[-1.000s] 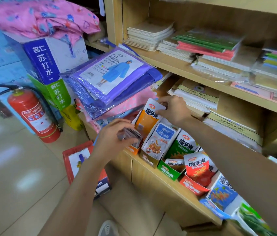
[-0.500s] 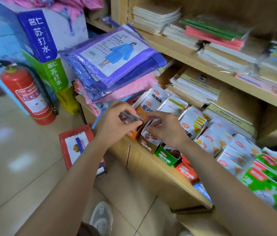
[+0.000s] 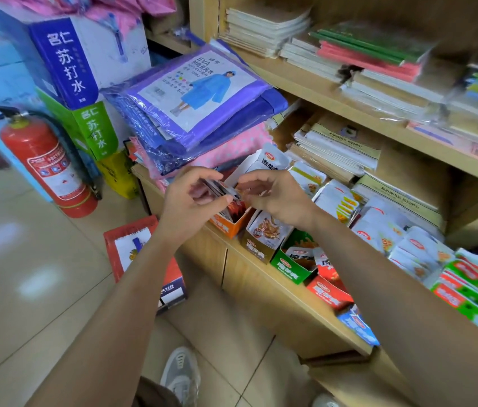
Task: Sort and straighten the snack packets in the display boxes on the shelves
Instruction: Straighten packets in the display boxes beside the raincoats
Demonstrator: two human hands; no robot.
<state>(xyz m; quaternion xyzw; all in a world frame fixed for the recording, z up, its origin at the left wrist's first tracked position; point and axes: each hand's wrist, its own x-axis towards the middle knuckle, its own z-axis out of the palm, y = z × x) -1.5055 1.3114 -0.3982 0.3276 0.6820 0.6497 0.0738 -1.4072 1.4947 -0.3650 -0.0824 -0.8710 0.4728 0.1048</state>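
A row of snack display boxes stands along the low shelf's front edge: an orange box [image 3: 226, 226], a brown box [image 3: 257, 249], a green box [image 3: 286, 270] and a red box [image 3: 327, 295]. My left hand [image 3: 191, 202] grips a small stack of dark snack packets [image 3: 221, 190] just above the orange box. My right hand [image 3: 273, 195] pinches the right end of that same stack. White packets [image 3: 339, 201] lie in loose rows behind the boxes, and green packets [image 3: 472, 292] lie at the right.
Bagged purple raincoats [image 3: 196, 98] are piled left of the boxes. Notebooks [image 3: 337, 145] fill the shelves behind. A red fire extinguisher [image 3: 47, 165] and stacked soda-water cartons [image 3: 76, 60] stand on the floor at left, and a red box [image 3: 144, 257] leans against the cabinet.
My right hand left the upright box lid and came over to my left hand, and now pinches the packet stack. The box lids have dropped back. The view has shifted right.
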